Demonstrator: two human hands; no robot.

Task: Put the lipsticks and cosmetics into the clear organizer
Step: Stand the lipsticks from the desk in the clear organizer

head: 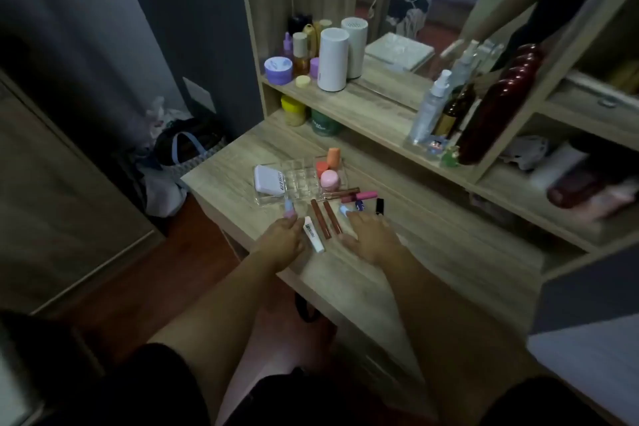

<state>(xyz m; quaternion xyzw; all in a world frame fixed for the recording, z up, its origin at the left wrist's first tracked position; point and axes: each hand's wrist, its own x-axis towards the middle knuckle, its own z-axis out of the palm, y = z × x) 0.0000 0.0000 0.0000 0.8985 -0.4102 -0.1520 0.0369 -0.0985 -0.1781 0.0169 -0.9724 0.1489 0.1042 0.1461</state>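
The clear organizer stands on the wooden desk. A white compact lies in its left part; an orange tube, a red-orange cap and a pink jar sit in its right part. In front lie a white tube, two brown lipsticks, a pink lip gloss, a small blue item and a black lipstick. My left hand pinches a blue-and-pink tube. My right hand rests flat, fingertips at a light-blue item.
A shelf behind the desk carries a white cylinder, purple jars and bottles. Spray bottles and a dark red bottle stand to the right by a mirror. Yellow and green jars sit under the shelf. Bags lie on the floor at left.
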